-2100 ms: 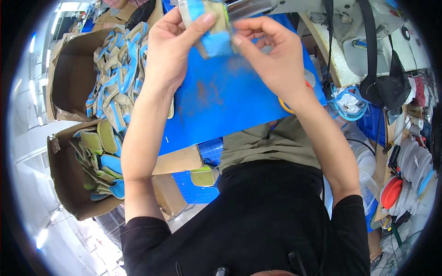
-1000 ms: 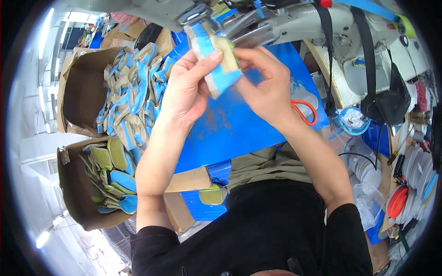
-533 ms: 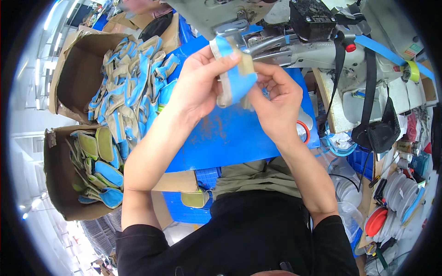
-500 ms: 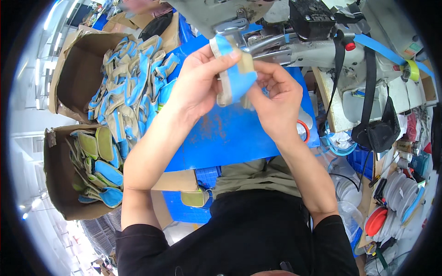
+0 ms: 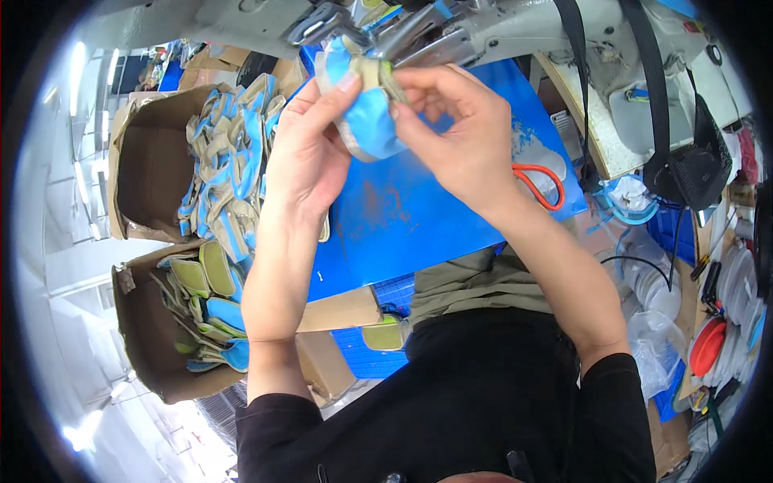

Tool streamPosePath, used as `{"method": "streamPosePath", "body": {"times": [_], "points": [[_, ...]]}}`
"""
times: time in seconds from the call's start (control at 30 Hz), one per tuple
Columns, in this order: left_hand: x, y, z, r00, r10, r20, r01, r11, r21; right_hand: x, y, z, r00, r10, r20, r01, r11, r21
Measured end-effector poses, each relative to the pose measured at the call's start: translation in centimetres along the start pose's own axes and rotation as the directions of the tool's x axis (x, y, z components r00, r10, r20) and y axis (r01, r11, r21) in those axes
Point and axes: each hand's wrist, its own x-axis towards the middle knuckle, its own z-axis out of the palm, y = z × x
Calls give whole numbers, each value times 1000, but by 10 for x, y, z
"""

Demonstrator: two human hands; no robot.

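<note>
A blue and beige fabric piece [image 5: 374,121] is held up between both hands, over the far part of the blue tabletop [image 5: 378,241]. My left hand [image 5: 310,157] is closed on its left side, the thumb lying across the front. At the right, the fingers of my right hand [image 5: 463,133] pinch its edge, where a lime-green trim shows. Blur softens the piece, and its back is hidden. Just beyond it are the metal parts of a sewing machine [image 5: 515,32]. Red-orange scissor handles [image 5: 557,197] lie beside my right wrist.
On the left, blue and beige fabric strips [image 5: 233,161] heap beside a cardboard box [image 5: 153,181]. A lower box [image 5: 149,350] holds green and blue padded pieces [image 5: 216,270]. Black straps [image 5: 656,105] hang at the right, near stacked white discs [image 5: 737,282] and a red disc [image 5: 708,346].
The view has shifted, so the machine sits higher in the picture. Both hands still hold the fabric piece, now turned so its lime-green trim shows. More of the red-orange handles is visible.
</note>
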Motion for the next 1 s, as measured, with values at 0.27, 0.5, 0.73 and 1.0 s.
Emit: {"method": "streamPosePath", "body": {"times": [0.27, 0.5, 0.73, 1.0], "points": [[-1, -9, -6, 960, 280, 12, -271, 916, 296, 1, 2, -2, 999, -31, 19, 31, 999, -30], [-3, -13, 9, 998, 67, 16, -68, 997, 45, 2, 5, -4, 997, 50, 60, -51, 999, 10], [-2, -14, 10, 998, 50, 28, -50, 999, -2, 2, 0, -9, 978, 165, 126, -177, 980, 89], [9, -4, 1, 999, 33, 41, -33, 999, 19, 8, -23, -14, 902, 369, 222, -413, 889, 197]]}}
